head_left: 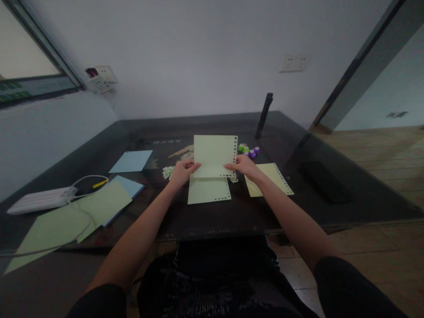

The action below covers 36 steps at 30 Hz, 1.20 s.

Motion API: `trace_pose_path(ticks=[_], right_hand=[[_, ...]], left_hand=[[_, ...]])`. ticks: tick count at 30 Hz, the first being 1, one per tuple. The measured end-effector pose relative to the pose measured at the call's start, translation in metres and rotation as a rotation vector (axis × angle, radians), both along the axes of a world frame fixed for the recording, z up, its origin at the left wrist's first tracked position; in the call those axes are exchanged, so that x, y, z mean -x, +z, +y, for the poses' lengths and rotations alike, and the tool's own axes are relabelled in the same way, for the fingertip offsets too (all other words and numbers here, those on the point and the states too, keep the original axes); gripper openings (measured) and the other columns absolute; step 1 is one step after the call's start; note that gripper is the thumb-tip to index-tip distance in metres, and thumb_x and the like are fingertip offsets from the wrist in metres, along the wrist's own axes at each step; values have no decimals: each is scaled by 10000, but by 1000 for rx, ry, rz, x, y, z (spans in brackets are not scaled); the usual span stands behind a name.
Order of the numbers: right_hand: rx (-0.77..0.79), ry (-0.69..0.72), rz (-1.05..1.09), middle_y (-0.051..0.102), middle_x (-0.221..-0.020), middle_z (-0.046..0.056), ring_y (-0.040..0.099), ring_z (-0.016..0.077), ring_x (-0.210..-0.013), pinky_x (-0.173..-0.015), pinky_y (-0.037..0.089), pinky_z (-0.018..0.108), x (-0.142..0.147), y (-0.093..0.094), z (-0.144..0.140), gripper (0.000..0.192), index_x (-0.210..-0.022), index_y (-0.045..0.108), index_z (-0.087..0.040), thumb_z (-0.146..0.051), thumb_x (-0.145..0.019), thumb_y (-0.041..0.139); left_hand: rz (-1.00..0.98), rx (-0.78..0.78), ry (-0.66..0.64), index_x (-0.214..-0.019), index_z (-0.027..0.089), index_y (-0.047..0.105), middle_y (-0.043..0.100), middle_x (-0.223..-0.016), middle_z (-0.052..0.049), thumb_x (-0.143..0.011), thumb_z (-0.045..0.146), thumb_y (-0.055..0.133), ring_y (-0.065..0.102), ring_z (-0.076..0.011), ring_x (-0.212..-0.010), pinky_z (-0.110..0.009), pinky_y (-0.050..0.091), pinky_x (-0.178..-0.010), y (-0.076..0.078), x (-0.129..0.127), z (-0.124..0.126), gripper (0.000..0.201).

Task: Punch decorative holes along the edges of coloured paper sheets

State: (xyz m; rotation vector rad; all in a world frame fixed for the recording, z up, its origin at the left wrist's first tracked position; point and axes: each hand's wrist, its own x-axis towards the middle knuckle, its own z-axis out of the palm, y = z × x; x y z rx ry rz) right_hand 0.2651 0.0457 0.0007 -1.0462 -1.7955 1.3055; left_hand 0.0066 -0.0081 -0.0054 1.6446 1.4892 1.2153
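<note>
1. Nearest, at the left of the counter (185,221), green sheets (62,223) show no holes that I can make out.
2. The lower sheet (208,192) lies mid-counter, holed along its right edge and part of its bottom; the yellow sheet (270,179) beside it has a holed right edge.
3. Left hand (183,171) and right hand (245,166) each pinch the upper sheet (213,152), raised over the lower one. Its right edge and bottom-right stretch look done; top and left remain plain.
4. Beyond sit small green and purple things (248,151).
</note>
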Motion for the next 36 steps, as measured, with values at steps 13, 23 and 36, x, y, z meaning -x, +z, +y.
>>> trace_pose_path(ticks=[13, 23, 36], right_hand=[[-15, -98, 73, 716, -879, 101, 656, 228, -800, -748, 524, 374, -5, 15, -6, 241, -837, 700, -125, -258, -641, 742], [29, -432, 345, 718, -873, 97, 628, 174, -666, -549, 466, 272, -59, 21, -2, 337, -817, 681, -130, -319, -559, 787], [124, -462, 453, 719, -896, 88, 626, 150, -617, -489, 453, 240, -53, -4, 1, 365, -838, 673, -139, -313, -543, 799]], left_hand=[[-33, -152, 30, -758, 134, 638, 613, -597, -13, -804, 404, 536, 557, -135, -575, -254, 442, -593, 3, -7, 1, 292], [360, -112, 72, -1012, 161, 636, 664, -970, -89, -761, 231, 580, 609, -184, -812, -314, 478, -742, 6, -7, 37, 267], [686, -56, 140, -937, 179, 650, 664, -869, -80, -736, 345, 672, 598, -218, -801, -299, 429, -673, -19, -16, 54, 262]])
